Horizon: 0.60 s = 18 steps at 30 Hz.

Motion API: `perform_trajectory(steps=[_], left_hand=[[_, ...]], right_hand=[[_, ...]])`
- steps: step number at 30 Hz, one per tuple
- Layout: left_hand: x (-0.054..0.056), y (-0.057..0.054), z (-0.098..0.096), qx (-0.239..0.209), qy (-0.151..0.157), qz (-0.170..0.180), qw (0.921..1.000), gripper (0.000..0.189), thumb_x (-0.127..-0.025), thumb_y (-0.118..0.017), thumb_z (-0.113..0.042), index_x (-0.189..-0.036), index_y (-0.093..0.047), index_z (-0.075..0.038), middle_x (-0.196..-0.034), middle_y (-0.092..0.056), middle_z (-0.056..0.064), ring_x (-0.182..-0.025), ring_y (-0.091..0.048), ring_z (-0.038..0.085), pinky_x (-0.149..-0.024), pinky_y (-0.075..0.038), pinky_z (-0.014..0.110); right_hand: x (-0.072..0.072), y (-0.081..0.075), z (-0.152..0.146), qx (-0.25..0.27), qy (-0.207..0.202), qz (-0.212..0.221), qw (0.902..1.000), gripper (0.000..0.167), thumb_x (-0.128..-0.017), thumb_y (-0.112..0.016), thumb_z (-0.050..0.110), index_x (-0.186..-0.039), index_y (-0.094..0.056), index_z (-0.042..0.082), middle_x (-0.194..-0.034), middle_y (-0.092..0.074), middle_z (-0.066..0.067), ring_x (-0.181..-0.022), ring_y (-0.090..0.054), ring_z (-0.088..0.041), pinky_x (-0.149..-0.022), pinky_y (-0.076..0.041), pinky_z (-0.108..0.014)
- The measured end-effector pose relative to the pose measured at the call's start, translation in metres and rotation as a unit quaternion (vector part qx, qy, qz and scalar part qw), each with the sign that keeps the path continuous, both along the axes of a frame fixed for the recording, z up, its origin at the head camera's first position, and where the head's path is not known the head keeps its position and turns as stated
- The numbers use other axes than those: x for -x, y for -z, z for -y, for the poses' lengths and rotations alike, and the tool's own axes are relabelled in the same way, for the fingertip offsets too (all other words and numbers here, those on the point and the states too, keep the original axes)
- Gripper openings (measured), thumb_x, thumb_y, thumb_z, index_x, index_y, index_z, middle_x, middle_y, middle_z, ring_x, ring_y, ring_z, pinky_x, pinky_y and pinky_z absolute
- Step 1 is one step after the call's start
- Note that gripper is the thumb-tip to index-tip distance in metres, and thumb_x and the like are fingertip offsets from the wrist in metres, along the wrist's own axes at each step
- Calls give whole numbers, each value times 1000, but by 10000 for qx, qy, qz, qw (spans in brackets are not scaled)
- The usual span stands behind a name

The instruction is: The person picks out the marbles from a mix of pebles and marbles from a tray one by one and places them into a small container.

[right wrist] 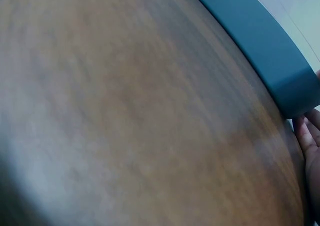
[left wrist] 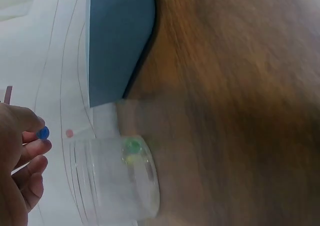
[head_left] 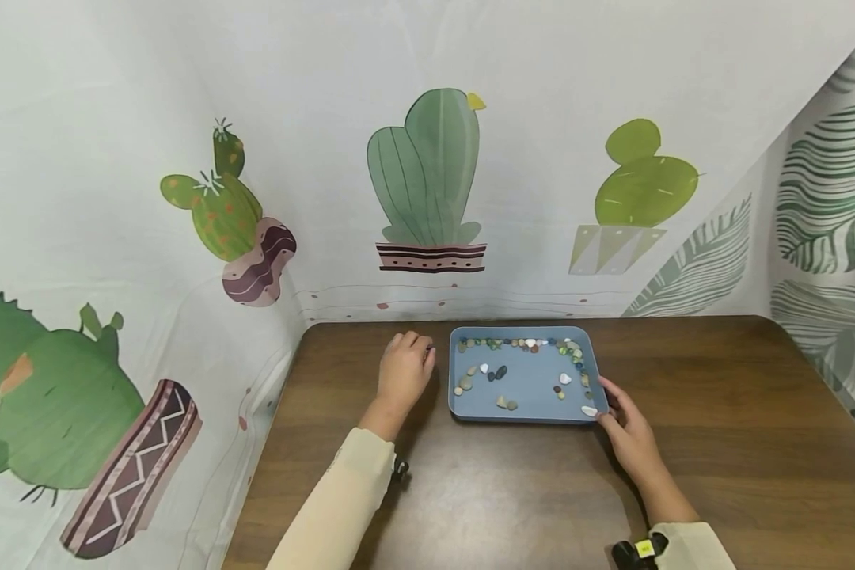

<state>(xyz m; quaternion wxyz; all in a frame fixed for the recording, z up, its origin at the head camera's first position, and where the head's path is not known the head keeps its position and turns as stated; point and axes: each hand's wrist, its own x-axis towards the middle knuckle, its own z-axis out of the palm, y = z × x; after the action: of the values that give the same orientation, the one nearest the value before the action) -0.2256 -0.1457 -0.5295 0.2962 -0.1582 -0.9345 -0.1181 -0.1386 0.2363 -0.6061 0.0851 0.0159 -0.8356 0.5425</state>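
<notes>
My left hand (head_left: 404, 369) is raised left of the blue tray (head_left: 534, 412), pinching a small blue marble (left wrist: 43, 132) between thumb and fingers. Below and beside that hand in the left wrist view stands a clear jar (left wrist: 107, 186), with a green marble (left wrist: 132, 146) and something yellow near its bottom. In the head view the hand hides the jar. At the tray's right front corner my right hand (head_left: 632, 435) grips the rim, thumb near a white stone (head_left: 589, 411) and fingers along the side wall.
Marbles and pebbles line the tray's back edge and right side. Small groups lie inside, among them dark stones (head_left: 497, 374), tan pebbles (head_left: 506, 403) and a white stone (head_left: 565, 379). The wooden table (head_left: 499, 491) meets a cactus-print cloth (head_left: 541, 119) behind.
</notes>
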Motion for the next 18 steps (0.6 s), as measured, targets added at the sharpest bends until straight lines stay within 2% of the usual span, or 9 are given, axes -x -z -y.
perform_trajectory(steps=[4, 11, 18], left_hand=[[-3, 1, 9, -150, 12, 174, 9997, 7, -90, -73, -14, -94, -75, -9, -94, -72, 5, -86, -65, 26, -78, -57, 37], [-10, 3, 25, -218, -126, 153, 9996, 11, -86, -77, -15, -95, -75, -8, -96, -74, 8, -84, -65, 27, -75, -58, 38], [-18, 3, 33, -262, -115, 420, 9987, 12, -88, -75, -15, -96, -75, -6, -98, -75, 9, -83, -65, 26, -74, -58, 35]], right_hand=[[1, 0, -1, -43, 1, 49, 10000, 59, -97, -54, -2, -154, -41, 8, -148, -48, -26, -115, -43, 10, -86, -36, 2], [0, 0, 1, 55, 1, -34, 10000, 60, -96, -54, -5, -153, -42, 6, -146, -50, -26, -114, -45, 10, -86, -37, 2], [0, 0, 1, 41, 18, -74, 10000, 59, -95, -55, -6, -152, -43, 6, -145, -50, -26, -113, -45, 10, -86, -37, 2]])
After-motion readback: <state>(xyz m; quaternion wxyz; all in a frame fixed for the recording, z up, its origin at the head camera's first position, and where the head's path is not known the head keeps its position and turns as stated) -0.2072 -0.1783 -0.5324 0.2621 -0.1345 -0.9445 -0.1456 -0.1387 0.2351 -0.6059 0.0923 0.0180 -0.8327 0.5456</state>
